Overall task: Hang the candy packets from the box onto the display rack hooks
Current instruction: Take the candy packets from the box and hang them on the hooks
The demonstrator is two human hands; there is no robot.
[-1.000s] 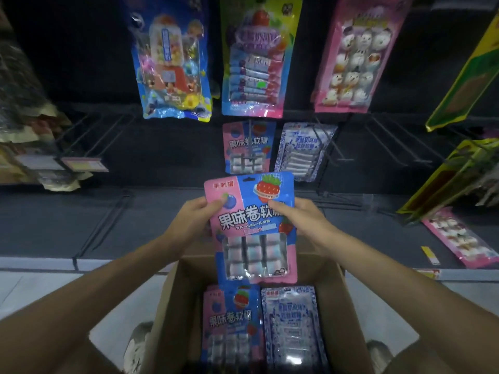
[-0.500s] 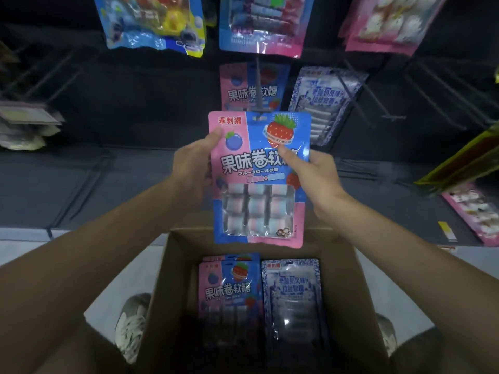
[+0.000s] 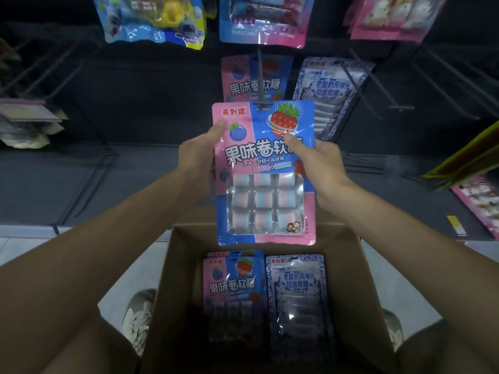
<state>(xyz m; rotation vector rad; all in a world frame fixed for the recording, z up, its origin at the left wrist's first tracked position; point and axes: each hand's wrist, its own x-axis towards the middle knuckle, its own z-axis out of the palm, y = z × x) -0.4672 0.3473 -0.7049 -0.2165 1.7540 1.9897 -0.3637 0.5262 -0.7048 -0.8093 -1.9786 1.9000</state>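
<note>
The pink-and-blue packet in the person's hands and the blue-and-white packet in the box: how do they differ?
The pink-and-blue packet is held upright at a rack hook by the left hand and right hand; the blue-and-white packet lies in the box. The pink-and-blue packet shows fruit pictures and pastel rolls; the blue-and-white packet has a patterned border. Both have clear windows.

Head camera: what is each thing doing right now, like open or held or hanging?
Hook: carries one hung packet.
Held packet: upright, top at the hook's tip.
Left hand: grips the held packet's left edge.
Right hand: grips its right edge.
Box: open, more packets lying inside.
</note>
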